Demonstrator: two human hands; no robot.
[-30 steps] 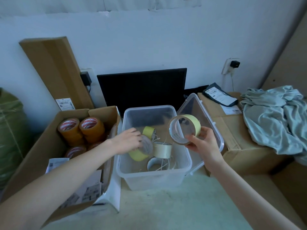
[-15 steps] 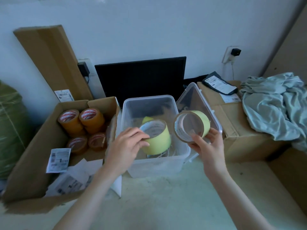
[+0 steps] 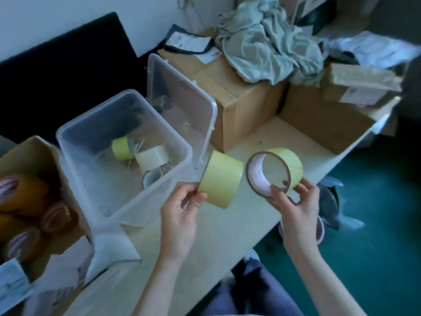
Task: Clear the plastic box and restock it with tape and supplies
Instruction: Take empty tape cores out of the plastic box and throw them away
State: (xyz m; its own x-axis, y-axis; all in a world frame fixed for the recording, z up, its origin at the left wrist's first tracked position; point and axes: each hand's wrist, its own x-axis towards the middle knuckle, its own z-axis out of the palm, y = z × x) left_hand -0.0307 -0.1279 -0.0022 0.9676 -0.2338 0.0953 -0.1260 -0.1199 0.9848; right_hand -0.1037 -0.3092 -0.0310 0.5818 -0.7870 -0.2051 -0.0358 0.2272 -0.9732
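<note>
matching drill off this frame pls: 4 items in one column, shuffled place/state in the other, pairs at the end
Things
1. left hand
2. right hand
3. plastic box
4. grey cloth

Places/states
A. heaped on a closed carton
B. holds a yellow tape roll whose hollow core faces the camera
C. open, smaller rolls inside
D. grips a yellow tape roll seen side-on

Pairs: 1-D, 2-B, 3-C, 4-A
</note>
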